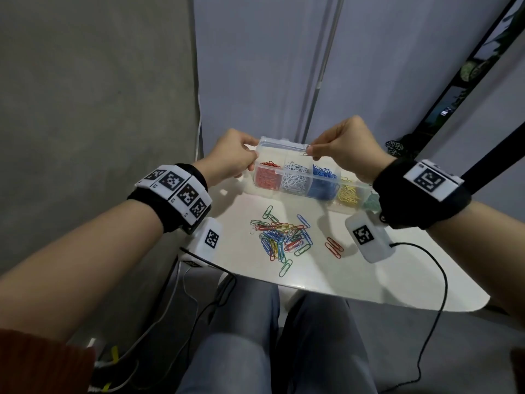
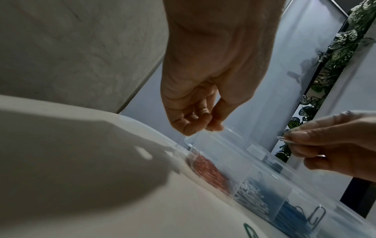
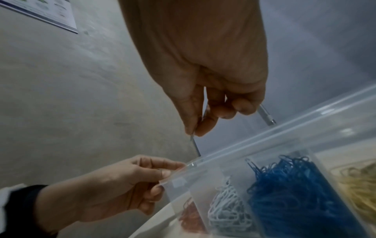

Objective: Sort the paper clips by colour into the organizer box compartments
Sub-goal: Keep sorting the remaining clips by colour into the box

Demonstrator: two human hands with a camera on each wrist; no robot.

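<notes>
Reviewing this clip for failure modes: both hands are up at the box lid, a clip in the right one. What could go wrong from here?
1. The left hand holds the lid of the organizer box up by one corner; if it slips, the lid may drop shut.
2. The right hand pinches a clip by its end above the compartments; it could fall into the wrong colour.
3. The loose clips lie tangled, so one may drag others along.
</notes>
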